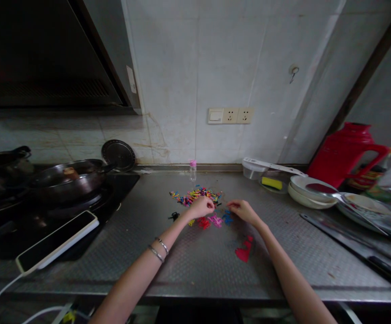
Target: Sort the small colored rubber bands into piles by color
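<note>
Many small colourful bands lie in a mixed pile [198, 194] on the metal counter. My left hand [202, 206] is over the pile's front edge, its fingers curled together; anything between them is too small to name. My right hand [240, 209] is just right of the pile, thumb and forefinger close together near the blue bands [227, 218]. Whether it holds anything is unclear. Single-colour groups lie in front of the pile: black bands [174, 216], yellow bands [191, 222], red bands [204, 222] and pink bands [216, 220]. A small clear bottle [193, 173] with a pink cap stands behind.
Red heart-shaped pieces [244, 250] lie near my right forearm. A phone [58, 240] and a pan [69, 180] are on the left by the stove. At right are a yellow sponge [271, 183], stacked bowls [312, 193], a knife [350, 245] and a red thermos [345, 155].
</note>
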A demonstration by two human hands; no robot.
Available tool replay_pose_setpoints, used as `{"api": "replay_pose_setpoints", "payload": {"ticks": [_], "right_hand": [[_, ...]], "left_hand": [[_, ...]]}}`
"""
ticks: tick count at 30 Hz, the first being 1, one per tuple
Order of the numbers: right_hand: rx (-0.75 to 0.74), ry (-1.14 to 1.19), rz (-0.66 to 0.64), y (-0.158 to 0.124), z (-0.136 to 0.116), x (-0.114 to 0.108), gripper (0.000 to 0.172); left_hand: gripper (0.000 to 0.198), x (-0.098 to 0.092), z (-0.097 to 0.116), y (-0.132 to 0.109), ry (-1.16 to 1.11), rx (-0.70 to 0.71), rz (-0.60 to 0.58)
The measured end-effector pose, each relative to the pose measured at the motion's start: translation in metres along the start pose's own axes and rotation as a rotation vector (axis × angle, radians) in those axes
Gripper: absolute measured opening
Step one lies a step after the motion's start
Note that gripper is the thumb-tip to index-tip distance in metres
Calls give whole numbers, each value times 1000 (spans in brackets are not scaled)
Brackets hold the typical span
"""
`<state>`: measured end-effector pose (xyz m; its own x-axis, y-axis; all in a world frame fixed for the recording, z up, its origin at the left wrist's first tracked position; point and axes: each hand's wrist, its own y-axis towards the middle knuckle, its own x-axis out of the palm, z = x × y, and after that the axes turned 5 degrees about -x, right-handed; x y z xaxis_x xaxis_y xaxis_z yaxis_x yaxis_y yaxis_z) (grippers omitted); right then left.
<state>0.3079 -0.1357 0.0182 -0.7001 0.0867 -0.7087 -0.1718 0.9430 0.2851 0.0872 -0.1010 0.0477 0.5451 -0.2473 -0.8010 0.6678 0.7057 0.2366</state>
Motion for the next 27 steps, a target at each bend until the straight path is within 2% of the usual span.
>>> {"api": "replay_pose_setpoints", "payload": {"ticks": [2,6,10,13,15,19,22,27], "right_hand": [[-1,8,7,0,-1,0,28],[10,10,20,0,-1,0,29],[2,-1,12,0,0,-1,31],[4,-11,10,-1,-1,-2,31],[4,-25,14,-1,-2,-2,31],[5,-58,16,-1,-5,0,30],[-23,-92,5,4,-4,0,30],[-87,-179,-2,29,0,-3,32]], "left_hand": [[19,14,8,6,37,1,-14],[19,36,18,10,97,-101,-30],[23,37,19,8,108,-83,-28],[24,24,9,4,40,-52,11],[24,12,-5,0,-12,-79,54],[24,-19,-46,-13,-146,-195,154],[26,-42,-78,-27,-210,-334,219],[23,-61,-114,-48,-287,-457,311]]}}
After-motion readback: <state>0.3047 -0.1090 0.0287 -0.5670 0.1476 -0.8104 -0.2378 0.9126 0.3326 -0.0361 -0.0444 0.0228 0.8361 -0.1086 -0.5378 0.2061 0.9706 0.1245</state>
